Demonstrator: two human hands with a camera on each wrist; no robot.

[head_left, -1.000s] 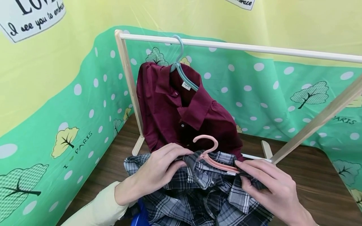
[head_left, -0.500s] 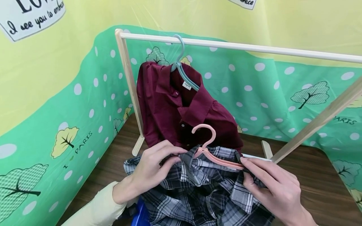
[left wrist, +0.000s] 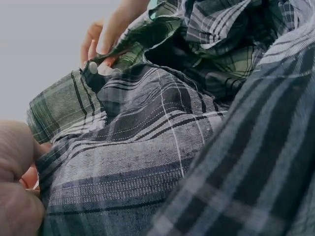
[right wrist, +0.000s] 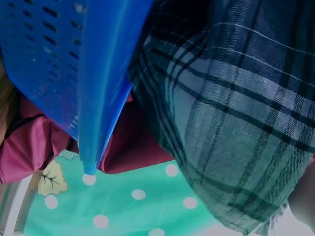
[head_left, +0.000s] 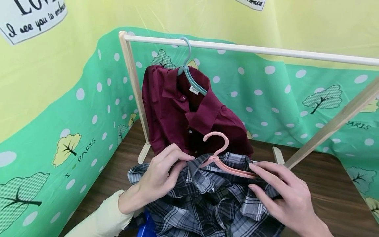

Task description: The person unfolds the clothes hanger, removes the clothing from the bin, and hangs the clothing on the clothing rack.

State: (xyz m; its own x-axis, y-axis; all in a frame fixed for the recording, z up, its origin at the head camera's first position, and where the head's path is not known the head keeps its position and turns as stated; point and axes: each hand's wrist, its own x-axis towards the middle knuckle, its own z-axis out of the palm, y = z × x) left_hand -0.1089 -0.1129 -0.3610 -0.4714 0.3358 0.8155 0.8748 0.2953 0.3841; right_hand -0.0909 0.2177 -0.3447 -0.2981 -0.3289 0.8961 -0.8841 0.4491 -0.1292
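A grey-and-black plaid shirt [head_left: 204, 209] lies bunched in front of me, a pink hanger [head_left: 217, 144] set in its neck with the hook standing up. My left hand [head_left: 161, 171] pinches the shirt at the shoulder, left of the collar. On the other side, my right hand [head_left: 285, 194] holds the cloth near the hanger's right arm, index fingertip at the collar edge and thumb below it. The hanger's ends are hidden under the cloth. Plaid fabric [left wrist: 118, 172] fills most of the left wrist view, where the right hand [left wrist: 108, 37] shows beyond the collar.
Behind the shirt, a maroon shirt [head_left: 177, 121] hangs on a teal hanger [head_left: 189, 54] from the white rail [head_left: 266, 51] of a wooden rack. A blue perforated basket [right wrist: 106, 73] stands beneath the plaid shirt. All this is on a brown wooden table [head_left: 328, 197].
The pink hanger has risen a little and sits further right in the collar. My left hand has shifted slightly left; the right thumb has spread away from its index finger.
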